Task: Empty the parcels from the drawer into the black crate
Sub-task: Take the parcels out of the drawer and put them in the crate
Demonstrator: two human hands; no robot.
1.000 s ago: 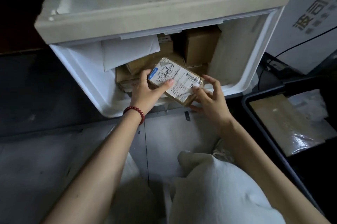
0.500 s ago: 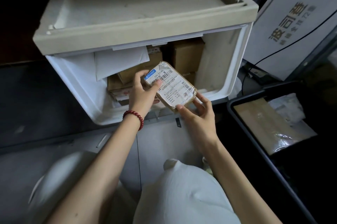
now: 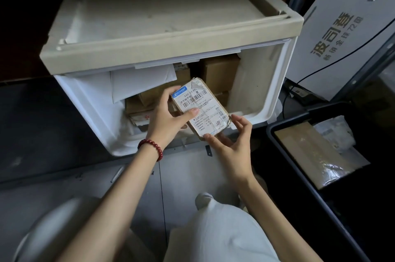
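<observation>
Drawer (image 3: 256, 95) front hides parcels (image 3: 220, 69) behind held parcel (image 3: 202, 108).

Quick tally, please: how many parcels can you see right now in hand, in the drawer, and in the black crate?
In hand: 1 labelled parcel, left hand, right hand
In the drawer, visible: 5
In the black crate, visible: 2
Total: 8
</observation>
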